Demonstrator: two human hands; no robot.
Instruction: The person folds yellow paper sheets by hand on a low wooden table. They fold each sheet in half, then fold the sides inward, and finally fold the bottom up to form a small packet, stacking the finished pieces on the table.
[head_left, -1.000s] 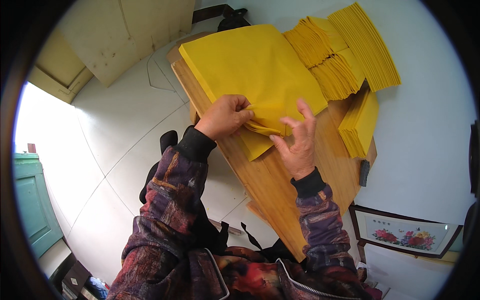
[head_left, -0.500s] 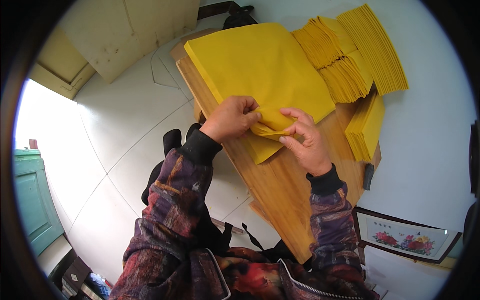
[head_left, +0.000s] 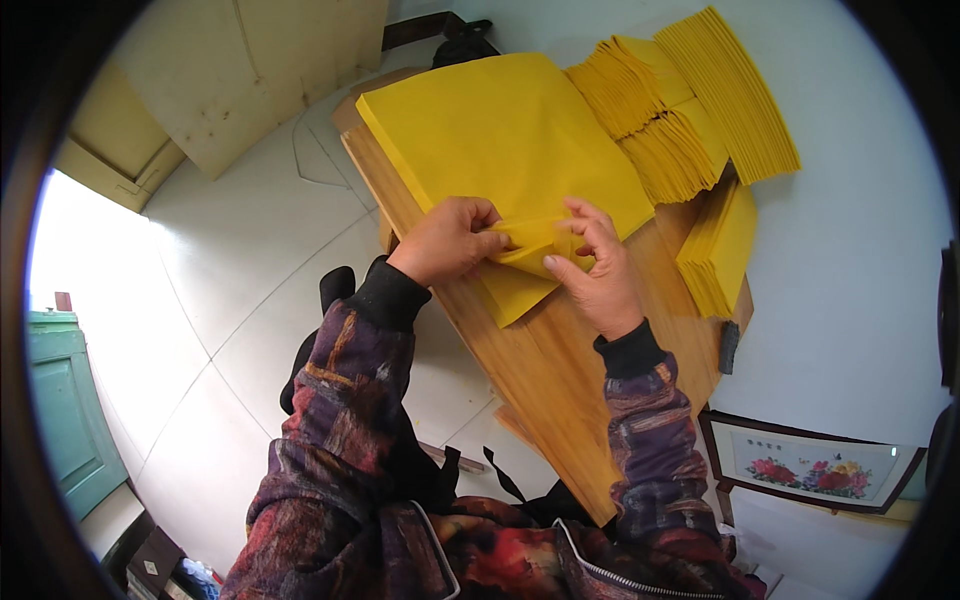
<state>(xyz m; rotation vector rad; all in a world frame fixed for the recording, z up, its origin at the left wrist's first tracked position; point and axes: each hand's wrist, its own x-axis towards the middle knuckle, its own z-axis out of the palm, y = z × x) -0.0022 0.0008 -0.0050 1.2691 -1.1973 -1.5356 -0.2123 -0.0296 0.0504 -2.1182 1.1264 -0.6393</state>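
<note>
A large flat stack of yellow sheets (head_left: pixel 500 130) lies on the wooden table. At its near corner a thin, slightly see-through yellow sheet (head_left: pixel 530 245) is folded up between my hands. My left hand (head_left: pixel 450 238) is closed, thumb and fingers pinching the sheet's left part. My right hand (head_left: pixel 603 275) is at the sheet's right side, thumb and fingers apart and curved around the loose edge. Its thumb touches the fold, while some fingertips are partly behind the thin layer. Below the hands, a yellow corner sticks out over the bare wood.
Folded yellow bundles (head_left: pixel 725 95) stand beyond the stack at the right, with another bundle (head_left: pixel 718 250) below them. A small dark block (head_left: pixel 729 347) is by the right edge of the wooden table (head_left: pixel 560 380). A framed flower picture (head_left: pixel 810 465) is at lower right.
My right thumb and fingers have spread apart, and the fingers have shifted up and left along the sheet's edge. My left hand keeps its pinch. The whole view has shifted slightly.
</note>
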